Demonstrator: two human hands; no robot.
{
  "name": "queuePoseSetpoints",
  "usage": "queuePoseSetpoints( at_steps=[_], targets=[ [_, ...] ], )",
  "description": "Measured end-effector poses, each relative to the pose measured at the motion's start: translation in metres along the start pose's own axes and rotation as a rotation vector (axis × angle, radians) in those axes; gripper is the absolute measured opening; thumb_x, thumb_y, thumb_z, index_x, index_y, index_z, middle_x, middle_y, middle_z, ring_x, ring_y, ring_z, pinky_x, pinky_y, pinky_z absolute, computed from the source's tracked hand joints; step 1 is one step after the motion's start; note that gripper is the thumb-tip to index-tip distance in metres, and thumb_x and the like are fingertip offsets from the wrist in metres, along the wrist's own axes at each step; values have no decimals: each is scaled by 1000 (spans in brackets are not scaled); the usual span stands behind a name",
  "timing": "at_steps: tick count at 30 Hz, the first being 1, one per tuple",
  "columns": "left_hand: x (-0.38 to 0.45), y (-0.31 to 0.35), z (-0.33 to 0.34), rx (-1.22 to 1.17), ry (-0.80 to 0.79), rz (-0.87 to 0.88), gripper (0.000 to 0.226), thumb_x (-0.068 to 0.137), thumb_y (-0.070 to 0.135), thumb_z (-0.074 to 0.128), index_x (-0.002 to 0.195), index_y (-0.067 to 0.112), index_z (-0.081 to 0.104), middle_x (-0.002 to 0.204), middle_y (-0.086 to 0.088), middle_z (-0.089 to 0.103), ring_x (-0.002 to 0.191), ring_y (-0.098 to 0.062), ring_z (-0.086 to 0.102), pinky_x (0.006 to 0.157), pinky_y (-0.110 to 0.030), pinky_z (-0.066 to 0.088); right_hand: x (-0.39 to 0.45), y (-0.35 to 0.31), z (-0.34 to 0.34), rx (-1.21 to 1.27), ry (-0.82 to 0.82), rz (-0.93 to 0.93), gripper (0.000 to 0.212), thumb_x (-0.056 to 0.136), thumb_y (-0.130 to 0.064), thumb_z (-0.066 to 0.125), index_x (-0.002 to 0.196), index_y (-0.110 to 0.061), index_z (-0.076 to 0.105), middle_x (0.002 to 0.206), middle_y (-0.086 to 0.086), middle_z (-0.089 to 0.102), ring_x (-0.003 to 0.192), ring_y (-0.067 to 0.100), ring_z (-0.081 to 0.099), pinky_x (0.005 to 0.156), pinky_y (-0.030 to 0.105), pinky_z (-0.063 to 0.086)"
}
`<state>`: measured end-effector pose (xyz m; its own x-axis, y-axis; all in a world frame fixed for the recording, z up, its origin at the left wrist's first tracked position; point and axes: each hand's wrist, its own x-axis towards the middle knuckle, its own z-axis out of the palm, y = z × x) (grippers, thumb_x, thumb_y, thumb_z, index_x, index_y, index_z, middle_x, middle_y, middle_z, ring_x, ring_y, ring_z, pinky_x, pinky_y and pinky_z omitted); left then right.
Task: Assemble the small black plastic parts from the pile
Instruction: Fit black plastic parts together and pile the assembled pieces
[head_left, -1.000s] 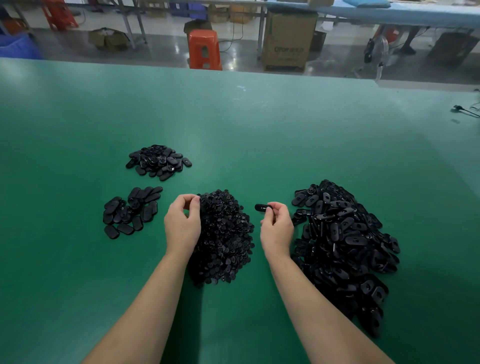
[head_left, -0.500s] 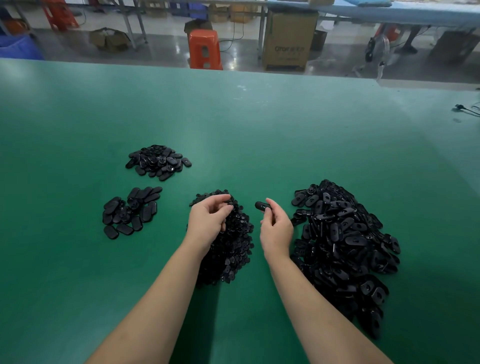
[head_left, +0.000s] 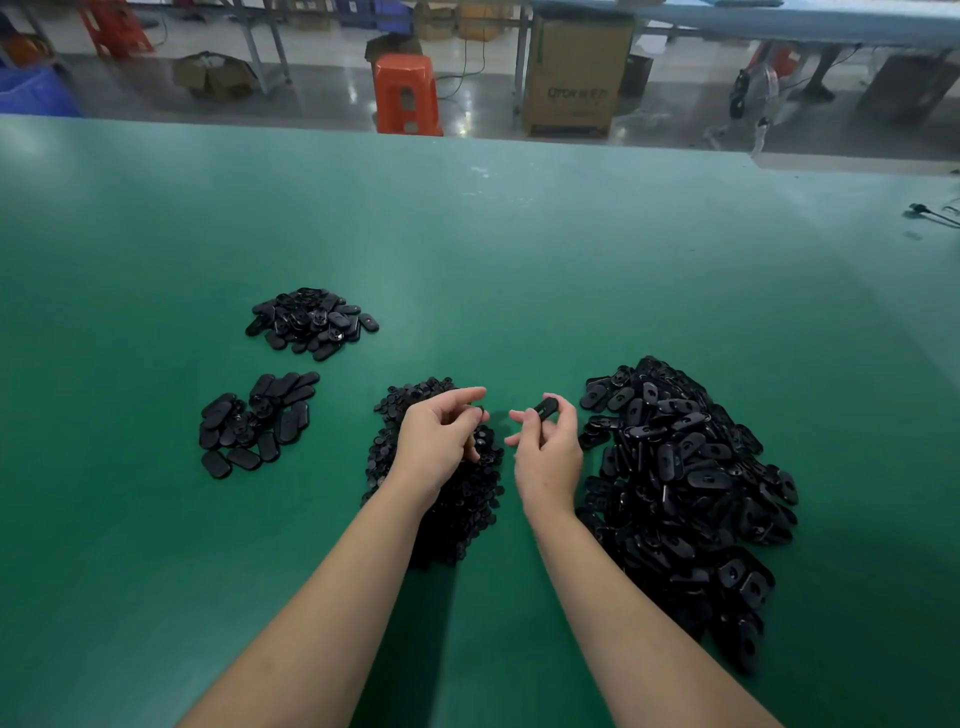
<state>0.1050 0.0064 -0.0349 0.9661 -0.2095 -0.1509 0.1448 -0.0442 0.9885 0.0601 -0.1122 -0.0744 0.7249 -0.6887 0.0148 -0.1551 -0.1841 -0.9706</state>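
Observation:
My right hand (head_left: 548, 457) pinches a black oval slotted part (head_left: 545, 406) between thumb and fingers, just left of the large pile of oval parts (head_left: 680, 483). My left hand (head_left: 439, 441) hovers over the middle pile of small round parts (head_left: 457, 499) and grips one small round black piece (head_left: 482, 411) at its fingertips. The two held parts sit a few centimetres apart. On the left lie two smaller heaps of oval pieces, a near heap (head_left: 254, 423) and a far heap (head_left: 311, 322).
All the piles rest on a wide green table (head_left: 519, 260). Beyond its far edge stand an orange stool (head_left: 406, 93) and a cardboard box (head_left: 576, 83). A cable end (head_left: 930, 213) lies at the right edge.
My left hand lifted out of the middle pile with a small round piece and moved right toward my right hand. The right hand turned the oval part slightly and shifted a little right.

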Motion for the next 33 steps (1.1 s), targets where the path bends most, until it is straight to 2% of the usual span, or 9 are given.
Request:
queuePoseSetpoints(
  at_steps=[4,7,13,18,21,23,26,29,33],
  targets=[
    [0,-1,-1,8,0,-15,17,98,2,59,99,11,73,83,-10,75,47,-12,52,47,-26,51,1,-1,0,26,-1,18,5,105,-25,46,105,-26,50,94,-16,74,62,2,67,64,27,54],
    [0,0,-1,6,-17,-13,10,98,2,59,97,6,69,86,-8,77,47,-14,54,43,-26,49,2,1,1,19,7,31,14,106,-27,42,96,-22,49,95,-13,73,63,5,66,66,36,54],
    [2,-1,-2,99,41,5,14,93,9,69,86,18,76,67,6,66,46,-8,48,45,-22,44,2,2,-1,-94,42,-51,16,101,-29,55,90,-21,64,87,-9,57,76,6,55,67,25,39],
    [5,-1,1,102,36,-22,9,90,6,71,85,12,75,64,-6,61,41,-14,47,45,-23,45,3,4,-1,-33,25,1,8,97,-24,61,91,-21,64,79,-6,68,73,11,62,67,29,47],
    [7,-2,6,162,20,-29,10,89,6,73,82,14,74,63,-1,64,39,-14,50,44,-22,45,3,4,0,14,11,34,1,97,-21,61,97,-21,62,85,-2,72,75,20,69,71,42,57],
    [9,-2,11,212,5,-27,11,88,7,73,81,16,73,64,2,66,39,-16,54,44,-23,46,3,4,0,35,0,35,8,97,-18,59,96,-26,60,86,-3,74,71,20,70,73,47,59],
    [13,-1,18,264,1,-26,12,89,8,72,81,17,72,67,2,68,40,-18,58,44,-24,46,2,3,0,60,-25,33,19,99,-15,55,96,-33,59,89,-7,75,67,13,71,73,41,59],
    [15,2,26,327,-13,2,12,90,9,71,82,17,71,74,1,73,41,-13,59,44,-23,47,2,3,0,12,-37,28,19,102,-16,49,103,-28,63,90,-11,74,67,8,71,75,38,59],
    [17,8,34,504,-21,76,11,89,13,70,81,20,71,79,5,73,64,-12,65,64,-27,55,2,1,-1,-20,-41,36,25,102,-15,45,101,-27,66,87,-13,72,70,3,68,73,34,55]
  ],
)
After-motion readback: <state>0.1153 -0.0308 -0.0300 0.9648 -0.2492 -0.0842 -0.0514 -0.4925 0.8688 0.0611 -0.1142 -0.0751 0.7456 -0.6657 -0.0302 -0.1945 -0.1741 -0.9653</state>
